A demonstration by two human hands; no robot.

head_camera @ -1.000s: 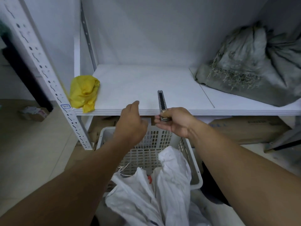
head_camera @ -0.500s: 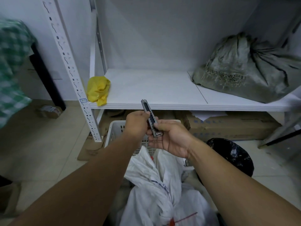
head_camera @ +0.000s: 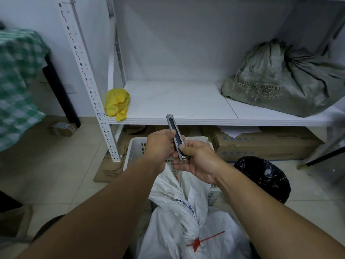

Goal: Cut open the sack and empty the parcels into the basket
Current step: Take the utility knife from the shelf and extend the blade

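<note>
A grey utility knife point(head_camera: 175, 135) points upward in front of the shelf edge. My right hand point(head_camera: 196, 159) cups its lower end. My left hand point(head_camera: 159, 146) pinches the knife's middle from the left. No blade shows at its tip. Below my hands lies a white woven sack point(head_camera: 179, 217), its neck twisted and closed with a red zip tie point(head_camera: 197, 243). The sack leans over the near rim of a white perforated plastic basket point(head_camera: 137, 148) on the floor. The basket's inside is mostly hidden by my hands and the sack.
A white metal shelf point(head_camera: 177, 103) stands behind the basket with a perforated upright point(head_camera: 89, 86). A yellow bag point(head_camera: 117, 103) and a grey-green sack point(head_camera: 280, 85) lie on it. Cardboard boxes point(head_camera: 265, 144) sit underneath. A black bin bag point(head_camera: 265, 176) is at right, green checked cloth point(head_camera: 16, 81) at left.
The knife came off the shelf edge and down toward me. My left hand moved from the basket rim onto the knife. The view pulled back, showing the sack's tied neck.
</note>
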